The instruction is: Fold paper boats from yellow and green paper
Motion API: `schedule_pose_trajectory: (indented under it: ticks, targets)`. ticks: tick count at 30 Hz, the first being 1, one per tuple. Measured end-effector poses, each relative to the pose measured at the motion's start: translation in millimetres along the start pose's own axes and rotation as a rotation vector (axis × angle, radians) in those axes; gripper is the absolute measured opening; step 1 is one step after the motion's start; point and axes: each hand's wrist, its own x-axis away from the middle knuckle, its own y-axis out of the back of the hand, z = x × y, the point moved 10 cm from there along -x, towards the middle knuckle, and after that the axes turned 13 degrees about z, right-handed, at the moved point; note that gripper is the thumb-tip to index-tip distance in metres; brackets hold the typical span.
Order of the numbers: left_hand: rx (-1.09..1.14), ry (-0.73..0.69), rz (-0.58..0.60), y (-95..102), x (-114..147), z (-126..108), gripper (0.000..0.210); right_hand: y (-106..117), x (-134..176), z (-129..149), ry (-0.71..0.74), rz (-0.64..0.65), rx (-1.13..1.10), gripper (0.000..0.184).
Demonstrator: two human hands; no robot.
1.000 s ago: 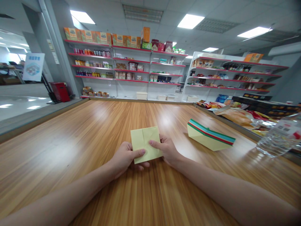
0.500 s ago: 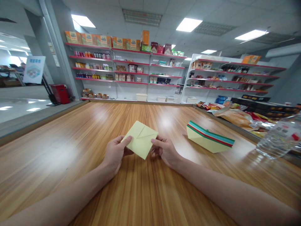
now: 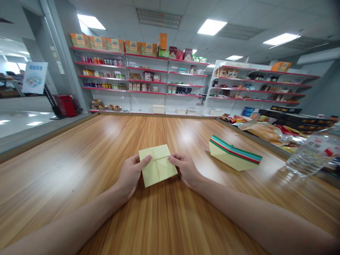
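A pale yellow folded paper [image 3: 159, 170], roughly square with crease lines across it, is held a little above the wooden table [image 3: 148, 223]. My left hand [image 3: 132, 173] grips its left edge, thumb on top and the other fingers mostly hidden behind. On the opposite edge, my right hand [image 3: 186, 168] pinches the paper between its thumb and fingers. To the right, apart from both hands, a boat-shaped folded paper [image 3: 235, 156] stands on the table, pale yellow below with green, blue, white and red stripes along its top.
At the right edge stands a clear plastic bottle [image 3: 308, 156]. Behind it lie snack packets [image 3: 262, 131] and dark boxes [image 3: 297, 120]. Shelves of goods [image 3: 146, 72] line the far wall beyond the table. A red box [image 3: 65, 105] sits on the floor at left.
The folded paper has turned from a diamond-like angle to a nearly square one and now shows different creases. Both hands still hold it. The view has shifted slightly.
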Motion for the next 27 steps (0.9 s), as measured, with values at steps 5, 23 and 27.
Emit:
schedule_pose_trajectory:
  ticks: [5,23,27]
  targets:
    - [-0.069,0.041,0.144,-14.3,1,5,0.041,-11,1,2,-0.007,0.084,-0.014,0.031]
    - [-0.039,0.097,0.149,-13.8,-1,12,0.037,-11,2,4,0.001,0.089,0.057,0.030]
    - [-0.088,0.111,0.110,-10.1,-1,14,0.036,-10,3,0,-0.022,0.107,0.062,0.024]
